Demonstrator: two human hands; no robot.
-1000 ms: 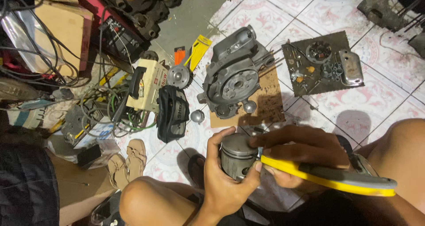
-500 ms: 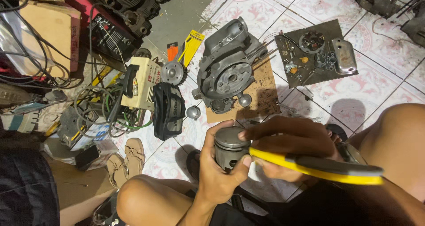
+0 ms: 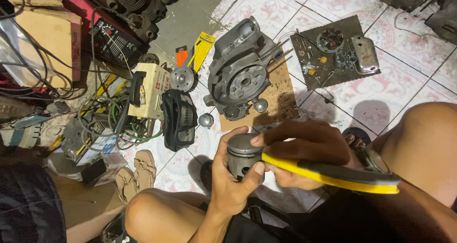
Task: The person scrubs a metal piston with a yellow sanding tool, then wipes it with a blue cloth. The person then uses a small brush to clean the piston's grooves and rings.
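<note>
Piston (image 3: 243,153) work in hand — left hand (image 3: 231,181) wraps its fingers around the grey piston, held over the lap above the tiled floor (image 3: 404,88). Right hand (image 3: 304,150) grips yellow-handled pliers (image 3: 333,176), their tip at the piston's side. Next move likely calls for steady support and a careful squeeze — no slipping.

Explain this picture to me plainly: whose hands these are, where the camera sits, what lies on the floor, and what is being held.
The camera sits on a person's head, looking down at their own bare hands and knees. The left hand wraps around a grey metal piston. The right hand rests its fingers on the piston top and holds a yellow-handled tool. On the tiled floor lie a grey engine casing on a cardboard sheet, a dark mat with small parts, a cream boxy machine, tangled cables and sandals.
</note>
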